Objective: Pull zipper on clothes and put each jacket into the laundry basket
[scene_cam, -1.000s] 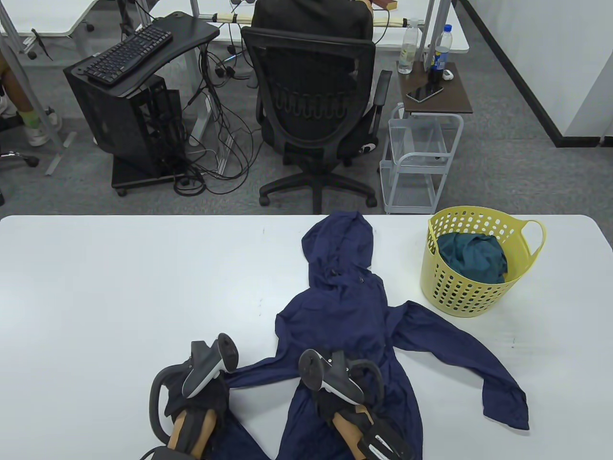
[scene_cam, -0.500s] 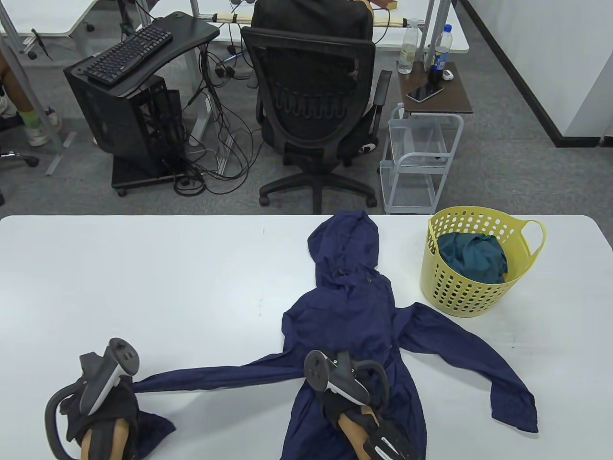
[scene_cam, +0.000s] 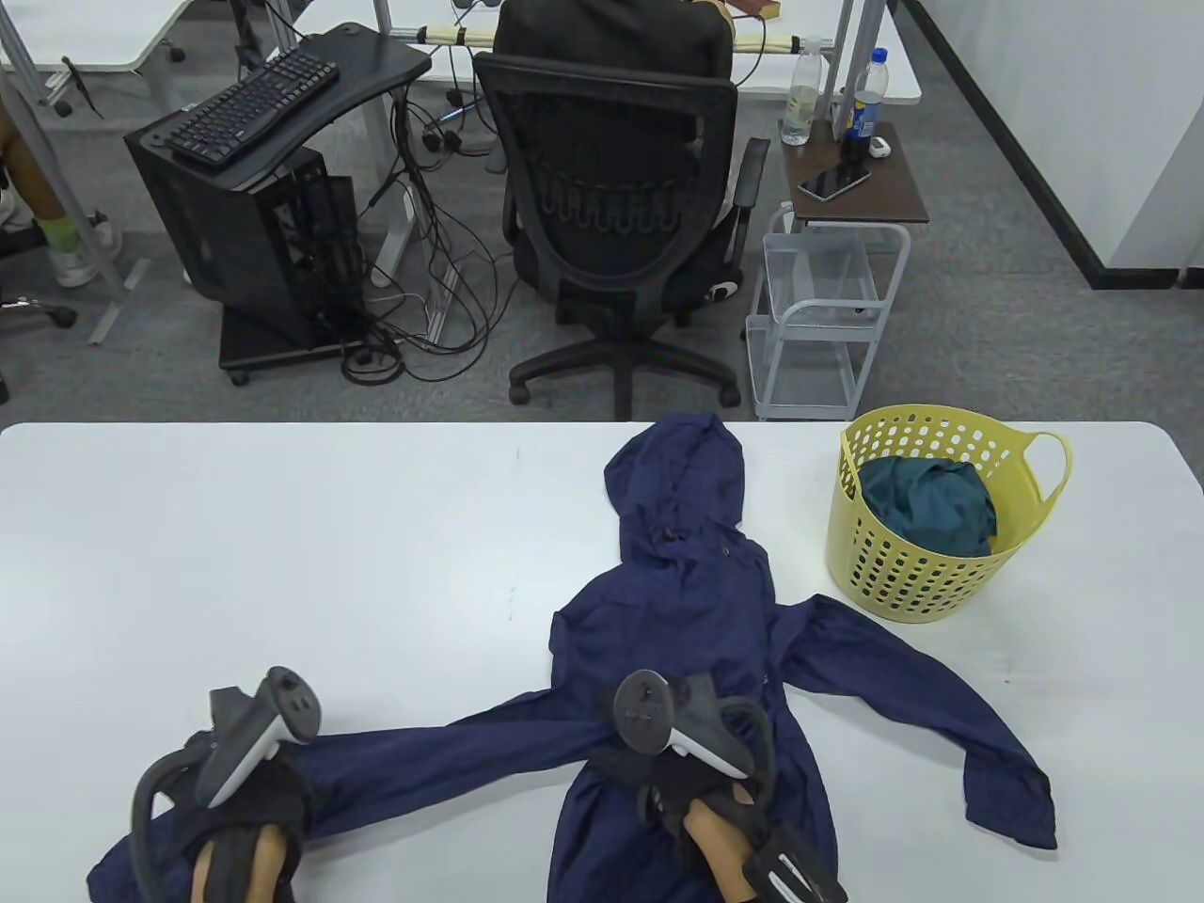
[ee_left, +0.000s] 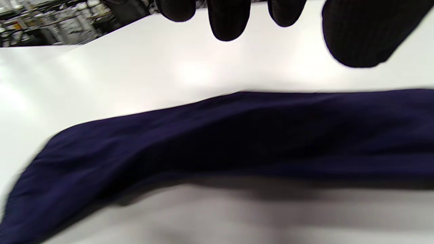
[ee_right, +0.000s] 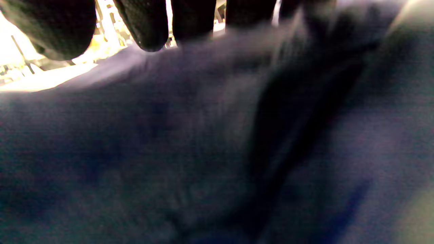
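Note:
A navy hooded jacket [scene_cam: 677, 621] lies spread flat on the white table [scene_cam: 282, 546], hood toward the far edge and both sleeves out to the sides. My left hand [scene_cam: 268, 785] hovers over its left sleeve [scene_cam: 442, 752] near the cuff. In the left wrist view the fingers [ee_left: 227, 20] hang straight above the sleeve [ee_left: 237, 135] and hold nothing. My right hand [scene_cam: 673, 781] rests flat on the jacket's lower body, and its fingers [ee_right: 145, 23] lie stretched over the fabric [ee_right: 203, 152]. The yellow laundry basket [scene_cam: 903, 564] stands at the right with a teal garment [scene_cam: 926, 508] inside.
Behind the table's far edge stand a black office chair [scene_cam: 616, 198], a small white cart [scene_cam: 818, 310] and a computer stand with a keyboard [scene_cam: 249, 103]. The jacket's right sleeve [scene_cam: 941, 715] reaches toward the basket's base.
My left hand pulled the left sleeve out to the left, let it go, and has come back a little to the right. My right hand shifted slightly forward on the jacket.

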{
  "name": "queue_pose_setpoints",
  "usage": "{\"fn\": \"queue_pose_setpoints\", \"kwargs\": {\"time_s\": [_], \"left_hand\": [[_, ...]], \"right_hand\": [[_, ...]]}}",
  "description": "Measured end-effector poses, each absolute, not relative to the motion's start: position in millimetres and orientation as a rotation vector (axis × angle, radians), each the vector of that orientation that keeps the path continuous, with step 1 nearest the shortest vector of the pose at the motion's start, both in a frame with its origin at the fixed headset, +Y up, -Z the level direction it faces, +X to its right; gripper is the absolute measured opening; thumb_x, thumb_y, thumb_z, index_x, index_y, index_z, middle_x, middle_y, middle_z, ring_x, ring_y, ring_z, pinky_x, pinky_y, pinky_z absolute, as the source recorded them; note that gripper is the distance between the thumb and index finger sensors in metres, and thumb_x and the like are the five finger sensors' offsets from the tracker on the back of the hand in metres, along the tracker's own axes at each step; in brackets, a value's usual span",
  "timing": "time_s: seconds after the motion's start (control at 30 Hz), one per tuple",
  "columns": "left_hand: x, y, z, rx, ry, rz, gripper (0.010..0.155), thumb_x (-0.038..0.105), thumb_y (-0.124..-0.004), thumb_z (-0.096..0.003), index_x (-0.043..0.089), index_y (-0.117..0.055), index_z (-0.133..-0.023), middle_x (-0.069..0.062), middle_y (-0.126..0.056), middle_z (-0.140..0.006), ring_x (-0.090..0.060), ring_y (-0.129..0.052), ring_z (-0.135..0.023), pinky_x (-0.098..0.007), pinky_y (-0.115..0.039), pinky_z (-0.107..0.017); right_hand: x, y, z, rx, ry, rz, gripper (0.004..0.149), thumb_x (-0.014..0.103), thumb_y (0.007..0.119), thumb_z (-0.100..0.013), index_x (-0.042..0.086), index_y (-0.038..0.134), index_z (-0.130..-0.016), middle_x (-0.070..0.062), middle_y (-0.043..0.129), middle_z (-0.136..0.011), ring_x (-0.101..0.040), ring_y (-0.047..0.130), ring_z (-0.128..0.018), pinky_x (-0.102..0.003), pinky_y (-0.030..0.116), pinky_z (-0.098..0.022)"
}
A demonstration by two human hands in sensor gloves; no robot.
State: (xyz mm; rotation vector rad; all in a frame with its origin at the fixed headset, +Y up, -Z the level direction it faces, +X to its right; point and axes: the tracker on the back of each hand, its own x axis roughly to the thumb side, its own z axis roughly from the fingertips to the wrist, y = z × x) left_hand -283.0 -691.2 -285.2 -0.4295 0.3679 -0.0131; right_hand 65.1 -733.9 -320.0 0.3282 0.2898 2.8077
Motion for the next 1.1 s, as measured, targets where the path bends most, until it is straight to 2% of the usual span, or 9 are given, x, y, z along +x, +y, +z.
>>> {"fn": "queue_pose_setpoints", "kwargs": {"time_s": [0.17,0.3,0.4,0.53,0.73,0.83,0.93,1.0,1.1], "left_hand": [[-199,-685,-293,-0.284,0.151,0.110,0.070,0.064,-0.070,-0.0406,0.045,-0.052,-0.106,0.006,-0.061,-0.117,-0.037,-0.053,-0.108,-0.067,-0.046,-0.071],[-126,-687,-298,-0.227,-0.023,0.082,0.067,0.065,-0.066,-0.0414,0.048,-0.053,-0.105,0.009,-0.064,-0.116,-0.036,-0.056,-0.108,-0.066,-0.048,-0.071],[-78,-696,-304,-0.231,-0.141,0.065,0.065,0.066,-0.064,-0.0413,0.052,-0.053,-0.103,0.012,-0.063,-0.117,-0.034,-0.055,-0.109,-0.065,-0.049,-0.072],[-31,-727,-315,-0.309,-0.285,0.034,0.062,0.066,-0.062,-0.0398,0.060,-0.050,-0.101,0.017,-0.053,-0.120,-0.032,-0.048,-0.111,-0.064,-0.046,-0.073],[-23,-761,-319,-0.393,-0.291,-0.048,0.061,0.065,-0.058,-0.0400,0.063,-0.046,-0.100,0.018,-0.045,-0.121,-0.031,-0.044,-0.111,-0.063,-0.045,-0.073],[-31,-765,-319,-0.412,-0.278,-0.011,0.062,0.065,-0.058,-0.0399,0.061,-0.046,-0.100,0.015,-0.048,-0.121,-0.032,-0.051,-0.110,-0.063,-0.048,-0.073],[-45,-769,-319,-0.479,-0.231,0.003,0.063,0.066,-0.057,-0.0399,0.060,-0.046,-0.101,0.012,-0.046,-0.122,-0.036,-0.052,-0.109,-0.063,-0.049,-0.072],[-57,-771,-320,-0.522,-0.189,-0.005,0.065,0.068,-0.056,-0.0400,0.059,-0.041,-0.103,0.012,-0.039,-0.123,-0.036,-0.046,-0.110,-0.063,-0.047,-0.073],[-79,-774,-323,-0.567,-0.119,-0.012,0.068,0.070,-0.054,-0.0401,0.058,-0.037,-0.104,0.010,-0.031,-0.124,-0.039,-0.040,-0.111,-0.063,-0.047,-0.073]], "right_hand": [[135,-696,-322,0.088,0.057,2.675,0.052,0.043,0.077,-0.049,0.032,0.073,-0.099,0.002,0.070,-0.112,-0.040,0.068,-0.100,-0.061,0.058,-0.070],[199,-707,-328,-0.139,-0.019,2.701,0.049,0.036,0.078,-0.050,0.031,0.074,-0.099,0.002,0.069,-0.112,-0.044,0.060,-0.103,-0.063,0.054,-0.070],[221,-729,-329,-0.151,-0.036,2.789,0.068,0.042,0.082,-0.048,0.034,0.051,-0.107,0.003,0.040,-0.121,-0.045,0.039,-0.107,-0.064,0.045,-0.074],[227,-749,-338,-0.195,-0.025,2.907,0.088,0.043,0.088,-0.044,0.038,0.027,-0.108,0.012,0.015,-0.120,-0.040,0.022,-0.109,-0.063,0.034,-0.077],[205,-765,-354,-0.072,0.054,3.122,0.085,0.037,0.087,-0.046,0.047,0.027,-0.105,0.023,0.019,-0.118,-0.035,0.013,-0.110,-0.061,0.026,-0.078],[195,-772,-354,-0.035,0.107,3.176,0.075,0.037,0.086,-0.047,0.047,0.039,-0.105,0.022,0.058,-0.113,-0.030,0.017,-0.110,-0.060,0.026,-0.078],[188,-770,-350,0.011,0.079,3.199,0.057,0.041,0.088,-0.043,0.037,0.070,-0.097,0.011,0.083,-0.094,-0.028,0.034,-0.110,-0.061,0.033,-0.077],[184,-768,-345,0.060,0.096,3.198,0.047,0.045,0.086,-0.043,0.041,0.081,-0.090,0.009,0.081,-0.095,-0.033,0.038,-0.109,-0.062,0.033,-0.075],[182,-770,-336,0.136,0.342,3.067,0.051,0.047,0.081,-0.046,0.044,0.072,-0.096,0.000,0.049,-0.118,-0.051,0.039,-0.106,-0.068,0.037,-0.073]]}}
